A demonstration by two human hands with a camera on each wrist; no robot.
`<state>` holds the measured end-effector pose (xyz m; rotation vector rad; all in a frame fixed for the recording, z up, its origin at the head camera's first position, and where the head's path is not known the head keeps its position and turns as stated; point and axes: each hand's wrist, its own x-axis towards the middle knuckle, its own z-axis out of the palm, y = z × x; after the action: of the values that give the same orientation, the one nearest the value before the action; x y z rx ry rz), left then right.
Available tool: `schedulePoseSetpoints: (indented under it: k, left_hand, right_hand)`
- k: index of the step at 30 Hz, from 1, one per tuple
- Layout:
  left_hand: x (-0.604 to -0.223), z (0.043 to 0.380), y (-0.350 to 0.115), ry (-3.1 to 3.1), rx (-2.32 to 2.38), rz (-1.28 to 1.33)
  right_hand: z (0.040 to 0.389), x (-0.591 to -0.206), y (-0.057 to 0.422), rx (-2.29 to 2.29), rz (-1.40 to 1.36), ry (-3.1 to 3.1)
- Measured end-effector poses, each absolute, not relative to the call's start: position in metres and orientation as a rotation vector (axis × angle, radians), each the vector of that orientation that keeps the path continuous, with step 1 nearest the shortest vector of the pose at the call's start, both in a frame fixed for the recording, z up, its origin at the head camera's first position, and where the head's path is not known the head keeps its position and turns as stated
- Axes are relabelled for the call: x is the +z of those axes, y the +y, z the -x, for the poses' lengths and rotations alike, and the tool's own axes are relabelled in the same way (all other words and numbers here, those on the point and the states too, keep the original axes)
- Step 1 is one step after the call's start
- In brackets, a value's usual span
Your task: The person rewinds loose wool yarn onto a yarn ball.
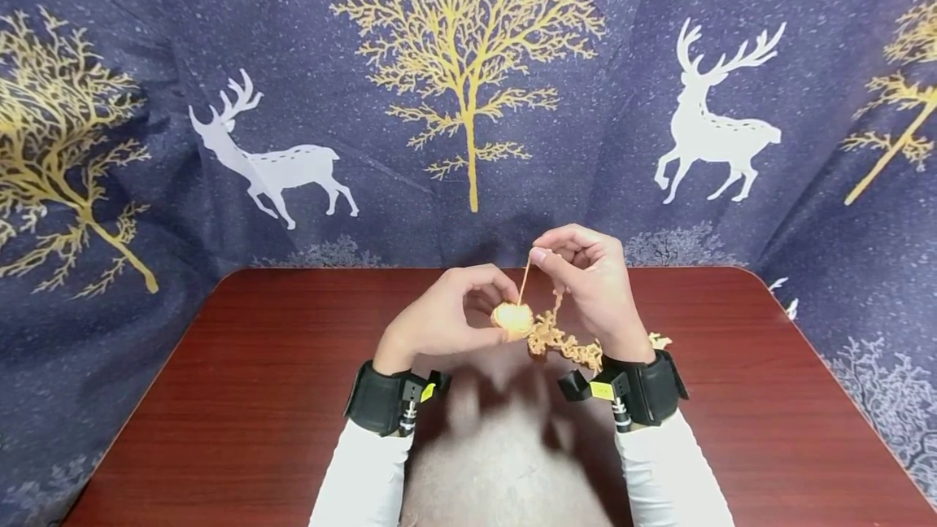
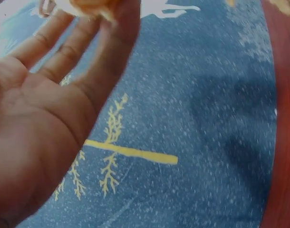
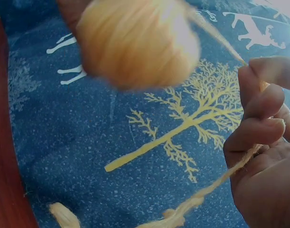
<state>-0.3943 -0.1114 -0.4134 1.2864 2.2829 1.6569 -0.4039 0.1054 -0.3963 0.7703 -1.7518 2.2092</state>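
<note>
My left hand [image 1: 454,311] holds a small ball of yellow yarn [image 1: 512,320] between its fingers and thumb, above the table. In the right wrist view the yarn ball [image 3: 138,45] looks round, with strands wrapped across it. My right hand [image 1: 589,279], higher and to the right, pinches a yarn strand [image 1: 524,281] that runs taut up from the ball. From the right palm the strand trails down to a crinkled heap of loose yarn [image 1: 560,340] beside the ball. Only the ball's lower edge shows in the left wrist view, over the fingers of the left hand [image 2: 54,99].
A reddish-brown wooden table [image 1: 278,397] lies under both hands. Behind it hangs a dark blue cloth [image 1: 512,210] printed with deer and golden trees. Loose yarn reaches past the right wrist, its end [image 1: 660,341] showing beyond the black wrist strap [image 1: 651,389].
</note>
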Motion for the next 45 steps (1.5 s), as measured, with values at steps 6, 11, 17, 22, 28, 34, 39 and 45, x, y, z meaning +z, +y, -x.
schedulePoseSetpoints:
  k: [6,11,17,22,28,34,39,45]
  left_hand:
    - [-0.405,0.388,-0.110,1.914,1.996,-1.423]
    - [-0.402,0.388,-0.106,1.677,2.376,-1.426]
    - [-0.399,0.389,-0.103,1.617,2.771,-1.255]
    - [-0.399,0.392,-0.102,1.798,2.992,-0.947]
    - [-0.405,0.397,-0.103,2.282,2.946,-0.633]
    - [-0.415,0.401,-0.105,2.889,2.389,-0.618]
    - [-0.419,0.403,-0.105,3.065,1.965,-0.753]
    - [-0.420,0.400,-0.107,2.988,1.632,-0.914]
  right_hand:
    - [0.408,-0.401,0.103,2.176,-0.736,-1.823]
    - [0.407,-0.403,0.098,2.197,-0.803,-1.888]
    - [0.405,-0.405,0.092,2.053,-0.823,-2.061]
    - [0.402,-0.405,0.087,1.886,-0.830,-2.179]
    - [0.400,-0.404,0.083,1.812,-0.848,-2.224]
    - [0.399,-0.403,0.085,1.779,-0.859,-2.211]
    - [0.399,-0.401,0.089,1.811,-0.829,-2.173]
    - [0.400,-0.401,0.092,1.972,-0.793,-2.046]
